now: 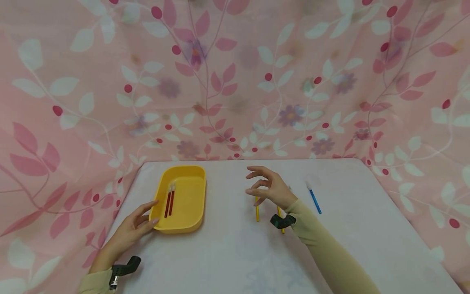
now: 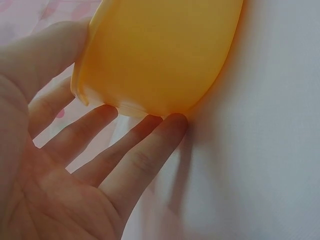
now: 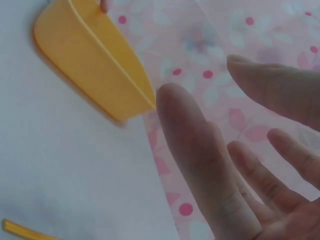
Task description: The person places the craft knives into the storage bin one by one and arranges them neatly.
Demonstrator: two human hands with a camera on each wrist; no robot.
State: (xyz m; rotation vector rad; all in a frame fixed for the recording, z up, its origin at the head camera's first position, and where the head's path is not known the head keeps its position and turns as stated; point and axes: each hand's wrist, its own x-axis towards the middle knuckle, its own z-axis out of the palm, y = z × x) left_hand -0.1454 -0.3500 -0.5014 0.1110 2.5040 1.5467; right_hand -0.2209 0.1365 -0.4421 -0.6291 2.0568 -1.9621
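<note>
At the left of the table my left hand (image 1: 130, 228) holds the near left side of a yellow tray (image 1: 189, 226), thumb and fingers on its rim and outer wall. Two dark red brushes (image 1: 167, 204) with pale tips lie side by side in the tray. My right hand (image 1: 273, 190) is raised over the table with nothing in it, its fingers apart and loosely bent. Below it are two yellow sticks (image 1: 257, 213), their upper parts hidden by the hand and wrist. In the right wrist view, part of a yellow stick (image 3: 27, 231) shows at the bottom left.
A blue brush (image 1: 315, 201) with a whitish tip lies right of the right hand. Both wrists wear a black device (image 1: 282, 221). The white tabletop (image 1: 227, 253) ends at a pink floral curtain (image 1: 235, 81) behind and at the sides.
</note>
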